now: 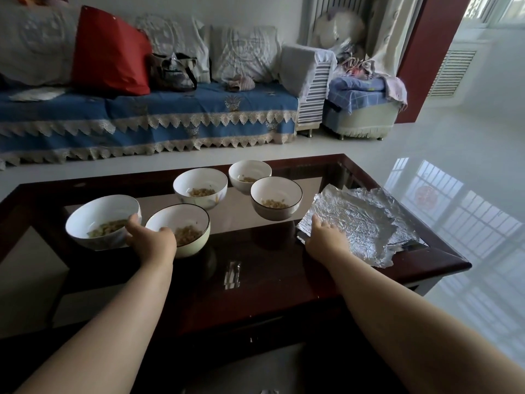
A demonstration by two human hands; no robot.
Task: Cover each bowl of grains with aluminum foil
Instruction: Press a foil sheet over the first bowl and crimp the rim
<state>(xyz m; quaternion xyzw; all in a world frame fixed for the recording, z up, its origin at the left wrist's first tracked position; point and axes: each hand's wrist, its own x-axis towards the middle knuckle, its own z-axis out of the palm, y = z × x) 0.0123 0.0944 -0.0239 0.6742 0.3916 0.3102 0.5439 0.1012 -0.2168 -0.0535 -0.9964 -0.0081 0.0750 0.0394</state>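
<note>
no readable text, labels, brands or numbers anywhere

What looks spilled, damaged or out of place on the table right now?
Nothing spilled: grains sit inside all five bowls, none covered yet. The foil sheets are crumpled, and their near right corner overhangs the coffee table edge under the right hand.

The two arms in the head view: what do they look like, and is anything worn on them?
Both forearms are bare along their whole visible length; no sleeve shows. The left hand and the right hand wear no glove, and no watch, bracelet or ring can be seen. The fingers are mostly hidden behind the backs of the hands, so the nails cannot be judged.
</note>
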